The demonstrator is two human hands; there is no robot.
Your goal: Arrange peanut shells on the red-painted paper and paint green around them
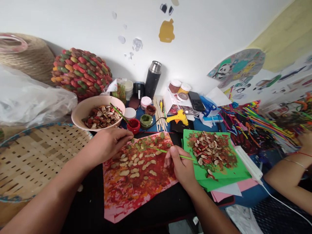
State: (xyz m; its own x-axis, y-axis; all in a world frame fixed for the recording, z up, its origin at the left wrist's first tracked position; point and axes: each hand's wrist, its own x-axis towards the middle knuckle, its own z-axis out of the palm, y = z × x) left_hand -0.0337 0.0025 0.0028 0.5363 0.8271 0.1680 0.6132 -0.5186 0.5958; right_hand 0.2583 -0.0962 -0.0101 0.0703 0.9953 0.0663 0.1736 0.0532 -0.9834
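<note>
Here the paint-stained sheet (136,175) lies with its near corner toward the table edge, shells (136,164) scattered on it. Over its top edge, the left hand (109,141) pinches one shell. At its right edge, the right hand (180,164) grips a green brush (170,152), angled leftward.

One head-worn view looks forward and down, close over the cluttered craft table (156,208).
</note>
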